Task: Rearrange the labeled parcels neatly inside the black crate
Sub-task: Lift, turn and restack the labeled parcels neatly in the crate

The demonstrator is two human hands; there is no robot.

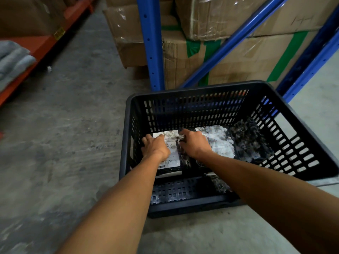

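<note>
A black slotted crate (201,88) stands on the concrete floor. Inside, at the left, lies a dark parcel with a white label (174,158). My left hand (156,146) grips its left side and my right hand (194,143) grips its top right edge. A second labeled parcel (222,142) lies beside it in the middle, partly under my right wrist. A dark patterned parcel (249,140) leans at the right of the crate. Another dark parcel (218,182) shows near the front wall, partly hidden by my right forearm.
A blue shelving rack (151,43) with taped cardboard boxes (229,55) stands right behind the crate. An orange shelf (36,50) with folded grey cloth (12,59) runs along the left. Grey concrete floor (73,125) stretches between them.
</note>
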